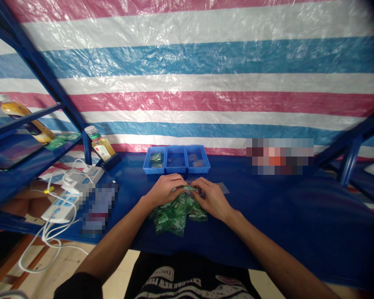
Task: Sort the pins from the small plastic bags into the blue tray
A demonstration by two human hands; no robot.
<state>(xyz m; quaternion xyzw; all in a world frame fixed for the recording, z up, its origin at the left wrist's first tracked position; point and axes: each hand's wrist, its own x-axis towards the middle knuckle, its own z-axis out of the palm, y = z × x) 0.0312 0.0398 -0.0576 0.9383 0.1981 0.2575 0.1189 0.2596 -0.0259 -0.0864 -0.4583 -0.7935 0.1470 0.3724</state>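
Observation:
Both hands meet over a pile of small green plastic packets (171, 218) on the blue table. My left hand (166, 189) and my right hand (210, 197) are closed on one small green packet (189, 188), gripping it from opposite sides between thumbs and fingers. Its contents are too small to make out. A clear plastic bag (222, 187) lies partly behind my right hand. Just beyond the hands stand three joined blue bins: the left bin (146, 166) holds green packets, the middle bin (175, 169) a small thin dark item, and the right bin (202, 169) small clear bags.
On the left lie a white power strip (60, 209) with tangled cables and a blurred-out flat object (99, 209). A drink bottle (100, 145) stands behind them, another bottle (29, 118) on the side shelf. Blue frame posts (350, 160) rise at both sides; striped sheeting (205, 99) hangs behind.

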